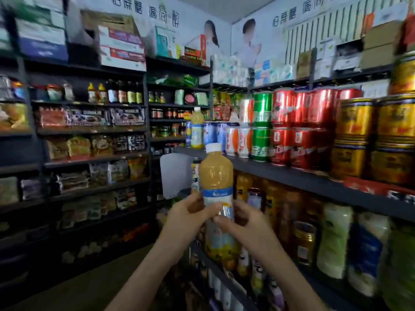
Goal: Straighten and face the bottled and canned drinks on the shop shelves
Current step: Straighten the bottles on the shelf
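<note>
An orange juice bottle (pixel 216 173) with a white cap and a blue-white label stands upright in mid-air in front of the right-hand shelves. My left hand (pixel 190 212) grips it at the label from the left. My right hand (pixel 242 223) holds it from the right, fingers curled round the lower label. A second bottle of the same kind (pixel 197 129) stands at the left end of the can shelf (pixel 280 173). Rows of stacked cans fill that shelf: blue-white (pixel 213 133), green (pixel 261 129), red (pixel 298 129) and gold (pixel 372 140).
Below the can shelf stand more bottles, amber (pixel 278 207), pale green (pixel 334 241) and blue-labelled (pixel 363 254). A grey sign plate (pixel 174 173) sticks out at the shelf's end. Dark snack shelves (pixel 89 131) line the left wall. Bare floor (pixel 89 286) lies between.
</note>
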